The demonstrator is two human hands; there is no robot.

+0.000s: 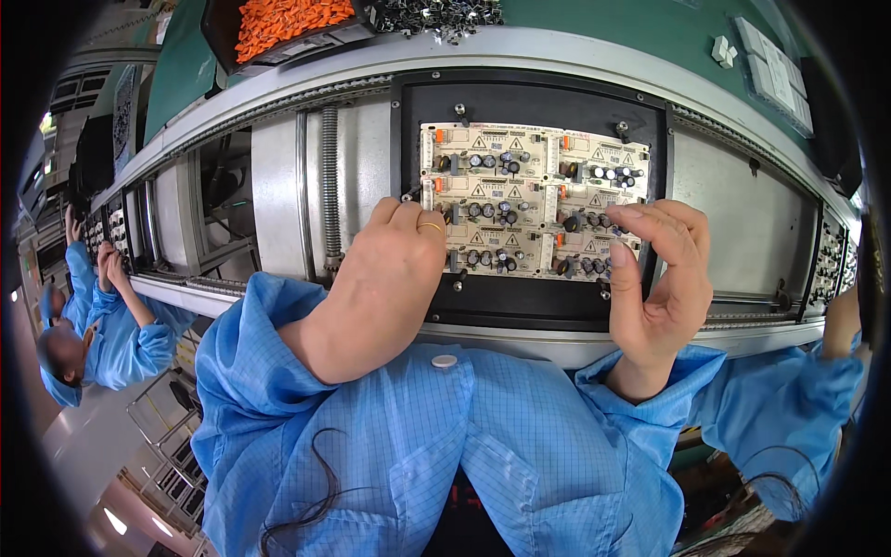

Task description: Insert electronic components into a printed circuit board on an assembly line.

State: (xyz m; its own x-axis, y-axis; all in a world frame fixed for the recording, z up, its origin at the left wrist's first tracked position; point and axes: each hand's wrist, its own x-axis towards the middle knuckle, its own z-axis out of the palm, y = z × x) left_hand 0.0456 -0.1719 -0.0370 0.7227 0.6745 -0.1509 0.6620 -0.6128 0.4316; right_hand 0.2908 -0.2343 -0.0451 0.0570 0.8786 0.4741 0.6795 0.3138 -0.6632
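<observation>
A pale circuit board panel, divided into several like sections, lies in a black carrier frame in front of me. Upright capacitors and small orange parts stand on its sections. My left hand is closed over the panel's lower left edge, knuckles up, a ring on one finger. Its fingertips are hidden, so whatever they hold or press does not show. Over the panel's right edge, my right hand is open, thumb and fingers apart around the lower right capacitors, with nothing visible between them.
The carrier sits between the conveyor rails. Beyond the far rail are a black bin of orange parts, a pile of small metal parts and white blocks on a green surface. Co-workers in blue are at the left and right.
</observation>
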